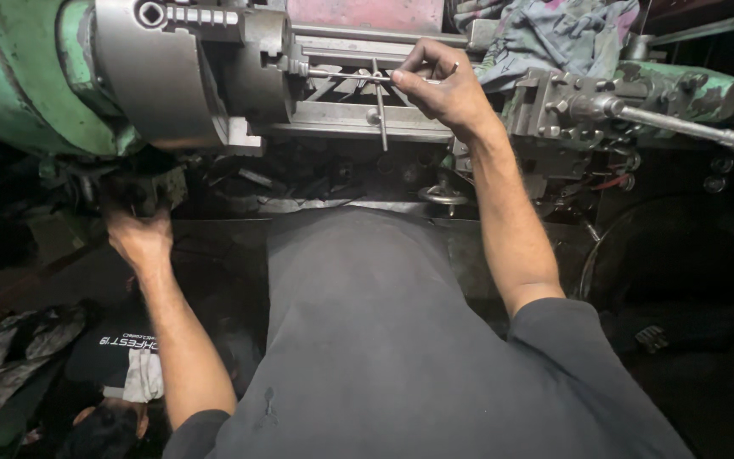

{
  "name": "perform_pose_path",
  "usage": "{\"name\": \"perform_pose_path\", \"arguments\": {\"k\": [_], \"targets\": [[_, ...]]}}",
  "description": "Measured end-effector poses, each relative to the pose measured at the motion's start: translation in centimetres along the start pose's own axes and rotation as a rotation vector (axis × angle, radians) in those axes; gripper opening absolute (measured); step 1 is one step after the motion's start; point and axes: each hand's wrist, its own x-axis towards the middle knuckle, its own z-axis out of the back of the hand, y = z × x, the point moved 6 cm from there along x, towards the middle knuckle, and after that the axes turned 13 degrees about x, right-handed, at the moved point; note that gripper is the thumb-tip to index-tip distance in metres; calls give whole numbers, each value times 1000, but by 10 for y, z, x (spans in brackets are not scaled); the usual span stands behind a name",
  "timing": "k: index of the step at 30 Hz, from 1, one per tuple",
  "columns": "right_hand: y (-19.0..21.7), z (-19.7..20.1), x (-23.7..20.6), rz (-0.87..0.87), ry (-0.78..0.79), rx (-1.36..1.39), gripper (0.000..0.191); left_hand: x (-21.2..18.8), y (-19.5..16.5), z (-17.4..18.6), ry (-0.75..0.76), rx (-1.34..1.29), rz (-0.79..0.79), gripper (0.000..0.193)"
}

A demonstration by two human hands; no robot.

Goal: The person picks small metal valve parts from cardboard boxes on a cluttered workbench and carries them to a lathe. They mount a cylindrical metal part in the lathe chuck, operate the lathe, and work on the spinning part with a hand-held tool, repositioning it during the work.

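Our right hand [445, 85], in the upper middle of the frame, has its grip pinched together on the thin metal rod [346, 75], which runs left toward the lathe chuck [163, 68]. A short crossbar [380, 102] hangs across the rod just beside our fingertips. Our left hand [139, 238], at the left below the green headstock [19, 76], rests against a dark control part; we cannot tell whether its grip is closed on it. If that left hand sets the spindle turning while we hold the rod, the chuck could whip it and catch our fingers. The rag [554, 34] at the upper right lies near the tool post [571, 106] and could snag.
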Motion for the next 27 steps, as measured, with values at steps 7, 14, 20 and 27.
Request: {"name": "perform_pose_path", "arguments": {"k": [7,14,20,27], "targets": [[-7,4,2,41,12,22,22,8,-16,9,-31,112,-122,86],[-10,5,2,43,-9,-5,22,19,-34,37,-33,173,-209,101],[-11,4,2,65,-3,-17,23,2,4,-8,-39,148,-156,99],[-14,5,4,36,-8,27,23,7,4,-27,91,187,39,116]]}}
